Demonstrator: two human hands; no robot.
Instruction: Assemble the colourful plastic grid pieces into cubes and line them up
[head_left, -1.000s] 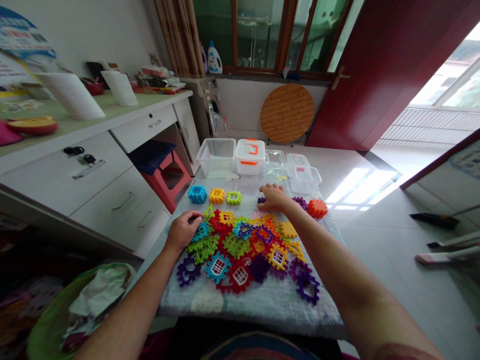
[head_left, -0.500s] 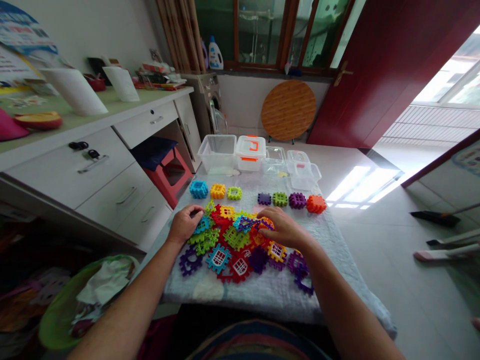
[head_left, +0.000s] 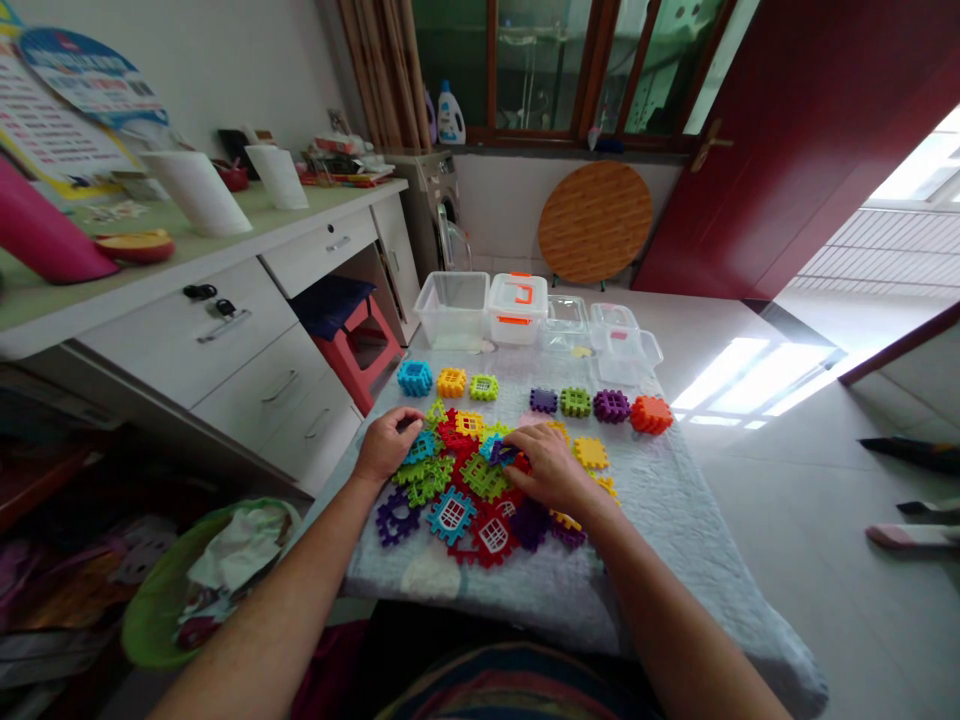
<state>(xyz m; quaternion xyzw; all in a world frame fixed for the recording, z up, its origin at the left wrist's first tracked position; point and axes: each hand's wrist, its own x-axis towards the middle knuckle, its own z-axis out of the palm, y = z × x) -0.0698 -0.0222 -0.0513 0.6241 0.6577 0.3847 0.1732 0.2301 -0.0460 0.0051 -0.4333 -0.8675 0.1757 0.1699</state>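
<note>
A pile of colourful notched plastic building blocks, flat panels and window pieces, lies on the cloth-covered table (head_left: 675,540). At the pile's left edge my left hand (head_left: 386,445) rests with curled fingers beside a blue panel (head_left: 421,447), and I see nothing in it. My right hand (head_left: 551,462) is over the pile's right side, its thumb and fingers closed around a purple block (head_left: 501,452). A green grid panel (head_left: 482,477), a blue window panel (head_left: 452,514) and a red window panel (head_left: 493,535) lie nearer me. My right hand and forearm cover some pieces.
Behind the pile stand blue (head_left: 415,378), yellow (head_left: 451,381), light green (head_left: 484,387), dark purple (head_left: 544,400), green (head_left: 575,402), purple (head_left: 611,406) and orange stacks (head_left: 651,414). Clear plastic boxes (head_left: 452,310) line the far edge. A yellow panel (head_left: 591,453) lies right of my hand.
My right hand has moved slightly left and towards me and closed on the purple block. A yellow panel now shows right of it. My left hand stays in place; the view has turned slightly left.
</note>
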